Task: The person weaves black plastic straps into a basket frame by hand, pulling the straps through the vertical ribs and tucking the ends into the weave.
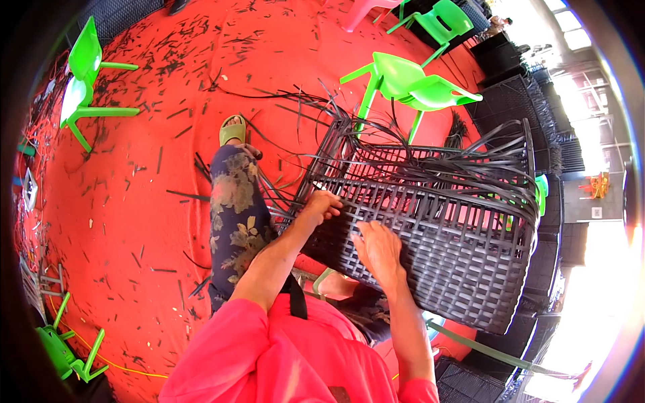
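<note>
A black woven plastic-wicker panel of a box-like frame [463,265] lies tilted in front of me, tightly woven low down and open-slatted higher up. Long loose black strips [463,176] trail from its upper part. My left hand [324,205] is at the weave's left end, fingers bent and pinched together on its surface. A little to the right, my right hand [378,250] rests against the same weave with its fingers curled in. Whatever lies between the fingertips of either hand is too small or hidden to make out.
Short black strip scraps [181,57] litter the red floor covering [121,201]. Green plastic chairs stand around: one far left [84,80], one just beyond the frame [403,80], another farther back [440,23]. Dark woven pieces [510,101] are stacked along the right.
</note>
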{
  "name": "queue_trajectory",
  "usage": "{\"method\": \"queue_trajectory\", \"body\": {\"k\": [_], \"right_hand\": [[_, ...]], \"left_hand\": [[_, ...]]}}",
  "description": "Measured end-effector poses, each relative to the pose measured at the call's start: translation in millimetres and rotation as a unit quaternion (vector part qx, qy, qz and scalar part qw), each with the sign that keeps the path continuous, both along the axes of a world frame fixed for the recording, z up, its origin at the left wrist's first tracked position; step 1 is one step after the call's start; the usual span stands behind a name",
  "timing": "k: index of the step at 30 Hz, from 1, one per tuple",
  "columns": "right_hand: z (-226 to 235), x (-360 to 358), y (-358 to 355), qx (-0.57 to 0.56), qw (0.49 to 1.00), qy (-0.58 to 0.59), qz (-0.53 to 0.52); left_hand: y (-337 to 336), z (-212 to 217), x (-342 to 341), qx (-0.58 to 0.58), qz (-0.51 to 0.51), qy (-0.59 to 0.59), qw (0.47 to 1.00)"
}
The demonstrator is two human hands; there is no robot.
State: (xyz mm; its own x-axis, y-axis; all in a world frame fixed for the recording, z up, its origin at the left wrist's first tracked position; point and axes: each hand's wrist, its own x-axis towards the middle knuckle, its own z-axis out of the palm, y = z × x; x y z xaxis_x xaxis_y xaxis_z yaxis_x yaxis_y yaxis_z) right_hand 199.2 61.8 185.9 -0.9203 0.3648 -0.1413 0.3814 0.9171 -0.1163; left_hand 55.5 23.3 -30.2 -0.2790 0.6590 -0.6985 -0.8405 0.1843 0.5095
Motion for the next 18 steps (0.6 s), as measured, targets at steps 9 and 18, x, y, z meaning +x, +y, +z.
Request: {"method": "queue_trajectory", "body": {"k": [9, 18], "right_hand": [[38.7, 56.4, -7.7, 0.002, 0.997, 0.057, 0.050], [33.7, 61.9, -4.7, -0.014, 0.996, 0.061, 0.060]], "left_hand": [[-79.2, -85.6, -136.9, 0.094, 0.442, -0.185, 0.873], [-107.9, 26.9, -237.5, -0.138, 0.289, 0.393, 0.862]]}}
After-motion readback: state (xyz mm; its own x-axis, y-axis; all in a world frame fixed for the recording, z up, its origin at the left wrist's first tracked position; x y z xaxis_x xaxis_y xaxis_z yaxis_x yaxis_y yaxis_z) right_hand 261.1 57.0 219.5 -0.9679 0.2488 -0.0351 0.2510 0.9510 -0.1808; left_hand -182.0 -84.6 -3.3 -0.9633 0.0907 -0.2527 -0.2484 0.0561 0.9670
